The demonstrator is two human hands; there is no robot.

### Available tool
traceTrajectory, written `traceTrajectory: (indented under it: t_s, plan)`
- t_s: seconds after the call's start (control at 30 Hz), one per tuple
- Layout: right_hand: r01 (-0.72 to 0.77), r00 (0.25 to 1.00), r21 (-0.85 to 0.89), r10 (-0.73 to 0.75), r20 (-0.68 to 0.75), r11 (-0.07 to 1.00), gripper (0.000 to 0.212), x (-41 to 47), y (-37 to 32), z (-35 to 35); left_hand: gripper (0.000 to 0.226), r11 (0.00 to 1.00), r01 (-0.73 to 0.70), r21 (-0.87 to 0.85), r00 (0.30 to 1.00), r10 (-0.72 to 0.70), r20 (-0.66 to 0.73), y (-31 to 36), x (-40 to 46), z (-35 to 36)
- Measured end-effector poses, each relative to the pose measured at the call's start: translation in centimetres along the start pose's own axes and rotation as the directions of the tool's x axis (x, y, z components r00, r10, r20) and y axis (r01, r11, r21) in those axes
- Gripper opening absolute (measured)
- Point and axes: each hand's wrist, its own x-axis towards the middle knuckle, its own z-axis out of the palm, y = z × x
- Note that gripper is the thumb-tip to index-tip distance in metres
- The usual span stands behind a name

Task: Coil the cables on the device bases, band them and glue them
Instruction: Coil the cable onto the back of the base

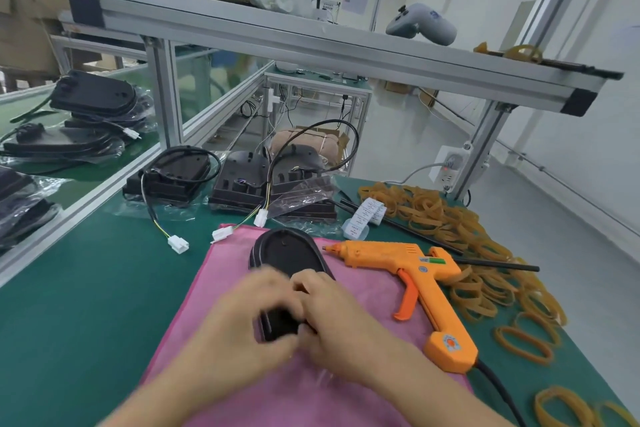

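**Both hands busy at the near end of a base; glue gun waiting**

A black base (pixel 289 251) lies on the pink cloth (pixel 363 291) in the middle of the worktop (pixel 86 288). Both hands meet over its near end. The left hand (pixel 256 308) is blurred, its fingers curled over the dark part; the right hand (pixel 332 308) has its fingers bent in against the same spot. What exactly each one pinches, cable or band, cannot be told, since the hands cover it.

Judging by this, the step in hand is coiling or banding the cable on this base; no glue looks to have been applied yet. The orange glue gun (pixel 408 274) lies untouched just right of the base, on the cloth's edge, and a heap of rubber bands (pixel 450 225) spreads further right.

The next move probably calls for the coil to be held tight with one hand while the other reaches right for a band or for the gun. More bases (pixel 242 184) with loose cables (pixel 152 208) wait at the back.
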Motion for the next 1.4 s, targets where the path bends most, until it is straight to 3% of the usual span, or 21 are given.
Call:
traceTrajectory:
  t_s: [0.07,0.13,0.23,0.37,0.43,0.53,0.67,0.73,0.83,0.9,1.1,1.27,1.4]
  plan:
    - [0.02,1.0,-0.066,-0.021,-0.019,0.998,0.047,-0.4,-0.1,0.2,0.099,0.948,0.049,0.314,0.998,-0.057,0.017,-2.2,1.4,-1.3]
    - [0.05,0.989,-0.152,-0.071,-0.132,0.987,0.046,-0.9,0.0,0.6,0.13,0.904,0.144,0.403,0.97,-0.209,0.123,-3.7,2.2,-1.8]
    - [0.066,0.962,-0.217,-0.12,-0.247,0.974,0.038,-1.9,-0.4,0.5,0.136,0.934,0.172,0.312,0.962,-0.227,0.151,-4.7,2.3,-1.1]
    - [0.032,0.969,-0.215,-0.083,-0.231,0.976,0.032,-3.4,0.2,0.6,0.138,0.915,0.148,0.376,0.973,-0.203,0.11,-5.4,3.1,-1.5]
    - [0.109,0.974,-0.116,-0.129,-0.184,0.987,0.02,-4.0,1.1,0.4,0.137,0.911,0.11,0.398,0.974,-0.178,0.138,-5.4,3.4,-1.6]
    - [0.184,0.976,-0.025,-0.185,-0.112,0.983,0.023,-4.2,1.9,-0.1,0.129,0.927,0.078,0.367,0.979,-0.141,0.149,-5.4,3.5,-1.9]
    - [0.24,0.964,-0.019,-0.241,-0.109,0.971,0.031,-3.8,3.0,-0.5,0.092,0.964,-0.01,0.267,0.995,-0.017,0.1,-5.4,2.1,-1.7]
    - [0.247,0.961,-0.019,-0.248,-0.124,0.969,0.029,-3.7,3.5,-0.6,0.071,0.953,-0.107,0.284,0.992,0.084,0.091,-5.6,1.1,-1.1]
    - [0.252,0.957,0.021,-0.246,-0.154,0.968,0.018,-3.6,4.4,-0.6,0.055,0.956,-0.133,0.262,0.991,0.129,0.032,-5.7,0.4,-0.6]
    - [0.23,0.96,0.03,-0.222,-0.168,0.973,0.013,-3.9,5.3,-0.9,0.051,0.971,-0.11,0.214,0.994,0.111,0.01,-5.6,0.5,-0.6]
    - [0.13,0.941,-0.259,-0.201,-0.272,0.957,0.016,-2.3,7.3,-2.7,0.05,0.986,-0.069,0.151,0.997,0.065,0.031,-5.9,0.6,-0.6]
    - [0.194,0.944,-0.148,-0.226,-0.24,0.97,0.016,-1.4,7.9,-2.3,0.05,0.987,-0.094,0.131,0.995,0.091,0.034,-6.0,0.8,-0.7]
    - [0.128,0.977,0.089,-0.11,-0.184,0.988,0.023,-0.8,8.3,-1.4,0.047,0.985,-0.111,0.129,0.992,0.102,0.073,-5.9,0.9,-0.9]
